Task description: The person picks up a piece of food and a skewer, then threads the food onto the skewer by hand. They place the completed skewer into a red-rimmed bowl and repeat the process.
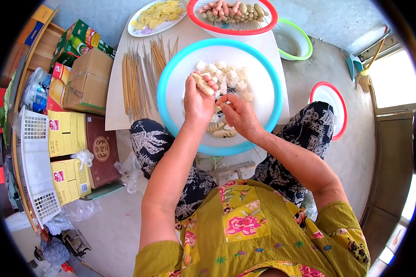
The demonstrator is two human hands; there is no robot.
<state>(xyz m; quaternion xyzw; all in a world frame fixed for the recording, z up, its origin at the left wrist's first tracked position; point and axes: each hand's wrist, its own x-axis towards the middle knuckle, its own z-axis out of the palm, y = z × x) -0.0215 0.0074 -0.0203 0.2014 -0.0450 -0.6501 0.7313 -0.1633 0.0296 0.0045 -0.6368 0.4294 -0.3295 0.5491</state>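
Note:
My left hand (pixel 199 102) is raised over a white basin with a blue rim (pixel 165 113), palm up. Its fingers curl round a pale, ridged, finger-long piece of food (pixel 202 85). Close to its right, my right hand (pixel 238 115) is closed in a pinch near the lower end of that piece. What the pinch holds is too small to make out. Below my hands in the basin lie whitish, crumpled lumps (pixel 226 75) and several grey-striped pieces (pixel 223 133).
Thin wooden skewers (pixel 133 87) lie on the table (pixel 116 111) at left. Behind stand a plate of yellow slices (pixel 159 15) and a red-rimmed basin (pixel 192 15) of skewered pieces. A green-rimmed basin (pixel 307 46) and a red-rimmed tub (pixel 341 111) stand right; cardboard boxes (pixel 91 78) fill the left.

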